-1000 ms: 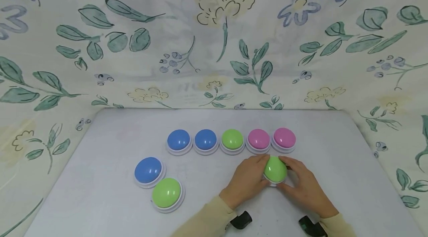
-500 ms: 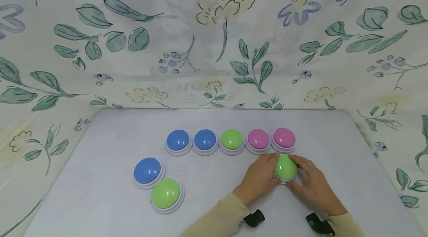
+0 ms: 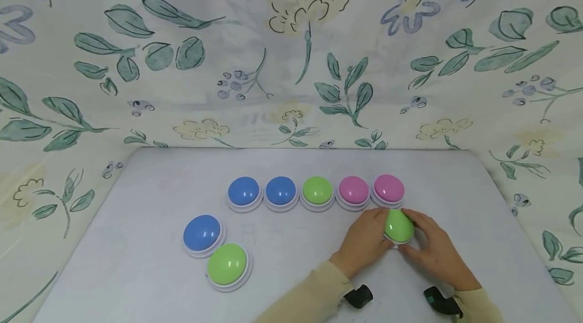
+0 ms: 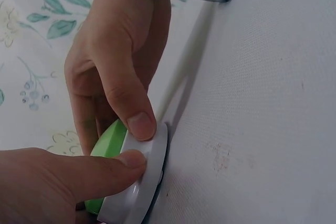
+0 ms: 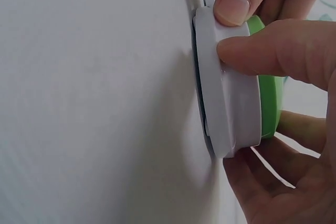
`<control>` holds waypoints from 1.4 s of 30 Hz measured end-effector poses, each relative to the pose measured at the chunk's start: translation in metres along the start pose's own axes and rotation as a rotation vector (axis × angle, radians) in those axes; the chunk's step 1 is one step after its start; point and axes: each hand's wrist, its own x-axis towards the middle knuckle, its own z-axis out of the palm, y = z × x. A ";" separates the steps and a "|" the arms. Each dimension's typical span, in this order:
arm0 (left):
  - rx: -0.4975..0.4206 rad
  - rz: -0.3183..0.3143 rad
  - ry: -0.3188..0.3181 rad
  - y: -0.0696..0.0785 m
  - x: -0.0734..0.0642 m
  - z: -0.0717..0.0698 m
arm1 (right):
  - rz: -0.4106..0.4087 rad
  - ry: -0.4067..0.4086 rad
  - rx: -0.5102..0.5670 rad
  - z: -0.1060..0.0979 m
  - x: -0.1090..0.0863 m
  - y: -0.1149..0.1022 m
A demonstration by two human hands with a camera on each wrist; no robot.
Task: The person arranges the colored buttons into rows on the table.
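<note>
Between my two hands is a round push button with a green dome (image 3: pixel 399 227) and a white base (image 5: pixel 241 98). My left hand (image 3: pixel 366 238) grips its left side and my right hand (image 3: pixel 439 249) its right side. Both thumbs press on the near side of the white base, as the left wrist view shows. The base stands on or just over the white tabletop; I cannot tell which. Just behind it is a pink button (image 3: pixel 389 189), the right end of a row. That row also has another pink button (image 3: pixel 354 190), a green button (image 3: pixel 318 191) and two blue buttons (image 3: pixel 281 191).
Front left on the white table (image 3: pixel 150 272) lie a blue button (image 3: pixel 202 233) and a green button (image 3: pixel 228 264), close together. A flower-patterned cloth (image 3: pixel 255 125) rises behind the table and along its sides. Black wrist devices (image 3: pixel 360 296) sit below both hands.
Both hands have shifted to the right with the green button between them, from in front of the gap between the pink buttons to just right of the last pink one. The other buttons stay put.
</note>
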 end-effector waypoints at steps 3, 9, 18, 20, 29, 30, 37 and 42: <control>0.006 -0.013 -0.009 0.001 0.001 0.000 | 0.005 -0.007 0.009 -0.001 0.000 0.000; 0.023 -0.017 -0.001 0.003 0.002 0.000 | 0.031 -0.036 0.034 -0.003 0.001 0.000; -0.014 -0.004 0.025 0.002 0.000 0.000 | 0.053 -0.067 0.045 -0.004 0.001 -0.003; -0.029 -0.010 0.026 0.001 0.000 0.001 | 0.057 -0.075 0.047 -0.004 0.001 -0.003; -0.048 -0.032 0.011 -0.008 -0.005 -0.004 | 0.013 -0.063 0.086 0.000 0.002 -0.002; -0.048 -0.037 0.003 -0.010 -0.006 -0.007 | 0.006 -0.057 0.080 0.000 0.002 -0.002; -0.048 -0.075 -0.032 -0.023 -0.015 -0.025 | -0.121 0.030 0.013 0.000 0.005 -0.008; -0.040 -0.089 -0.024 -0.035 -0.025 -0.040 | -0.150 0.037 0.018 -0.005 0.009 -0.022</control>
